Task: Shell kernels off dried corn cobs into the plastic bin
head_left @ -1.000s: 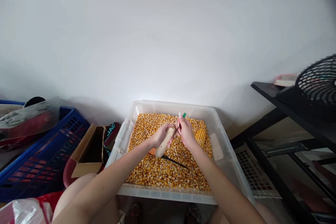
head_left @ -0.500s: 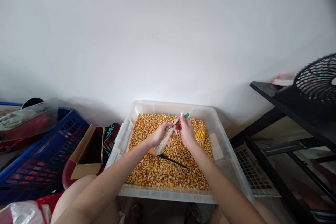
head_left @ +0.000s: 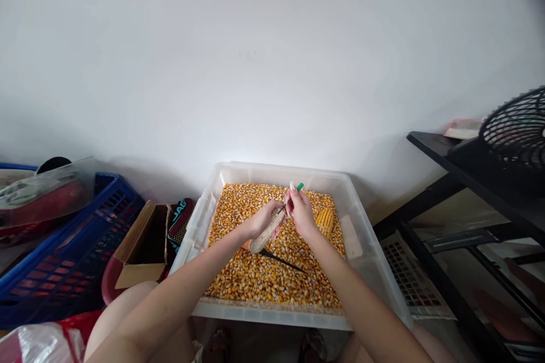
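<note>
My left hand [head_left: 263, 218] is closed around a pale, stripped corn cob [head_left: 264, 236], tilted with its upper end toward my right hand. Between the fingers of my right hand [head_left: 300, 212] is a thin dark-shafted tool with a green handle [head_left: 300, 186]; its tip meets the upper end of the cob. Both hands are above a translucent plastic bin [head_left: 238, 311] filled with loose corn kernels [head_left: 255, 281]. A yellow corn cob with kernels [head_left: 325, 221] lies by my right wrist. Beneath the held cob rests a screwdriver-like tool [head_left: 281, 261] with a black shaft and orange handle, partly hidden.
Left of the bin stand an open cardboard box [head_left: 142, 275] and a blue plastic crate [head_left: 114, 187] full of things. On the right are a black metal-framed table [head_left: 430, 150] with a black fan [head_left: 517, 130] and a pale basket [head_left: 419, 283]. A white wall rises behind.
My right hand has shifted slightly left and the green-handled tool with it, its tip closer against the cob's upper end. The held cob has turned slightly. The bin's contents look the same.
</note>
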{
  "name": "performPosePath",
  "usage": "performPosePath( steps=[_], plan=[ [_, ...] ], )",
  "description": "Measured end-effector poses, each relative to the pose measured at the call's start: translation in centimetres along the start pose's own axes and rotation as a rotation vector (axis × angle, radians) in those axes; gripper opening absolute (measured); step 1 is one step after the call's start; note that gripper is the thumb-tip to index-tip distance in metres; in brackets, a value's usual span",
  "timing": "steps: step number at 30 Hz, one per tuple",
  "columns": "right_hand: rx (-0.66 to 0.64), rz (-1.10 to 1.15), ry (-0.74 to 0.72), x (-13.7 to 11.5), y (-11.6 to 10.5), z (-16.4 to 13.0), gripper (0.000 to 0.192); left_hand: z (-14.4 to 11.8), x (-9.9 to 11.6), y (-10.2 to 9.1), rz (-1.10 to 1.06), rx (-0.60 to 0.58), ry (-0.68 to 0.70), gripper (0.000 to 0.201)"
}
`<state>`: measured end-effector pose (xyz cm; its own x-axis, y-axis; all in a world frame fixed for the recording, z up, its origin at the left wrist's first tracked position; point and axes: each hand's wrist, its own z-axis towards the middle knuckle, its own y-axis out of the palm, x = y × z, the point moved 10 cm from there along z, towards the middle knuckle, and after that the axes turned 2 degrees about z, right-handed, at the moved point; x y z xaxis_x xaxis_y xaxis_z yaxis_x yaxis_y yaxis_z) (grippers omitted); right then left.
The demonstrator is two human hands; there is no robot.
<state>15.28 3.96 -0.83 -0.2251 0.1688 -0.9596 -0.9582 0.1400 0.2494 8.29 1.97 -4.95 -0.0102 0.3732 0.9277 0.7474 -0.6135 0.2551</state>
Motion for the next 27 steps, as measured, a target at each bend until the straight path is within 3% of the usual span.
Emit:
performPosePath(
  steps=[8, 13, 27],
  plan=[
    [-0.05, -0.025, 0.033, 0.7, 0.5, -0.2, 0.052, -0.1, 1.4, -0.6, 0.053, 0.005, 0.092, 0.035],
    [0.001, 0.079, 0.014, -0.4, 0.2, -0.2, 0.049, 0.2, 0.3, -1.1, 0.08, 0.026, 0.043, 0.033],
    [-0.052, -0.079, -0.031, 0.2, 0.4, -0.1, 0.047, 0.4, -1.0, -1.2, 0.039, 0.03, -0.03, 0.03]
  ],
)
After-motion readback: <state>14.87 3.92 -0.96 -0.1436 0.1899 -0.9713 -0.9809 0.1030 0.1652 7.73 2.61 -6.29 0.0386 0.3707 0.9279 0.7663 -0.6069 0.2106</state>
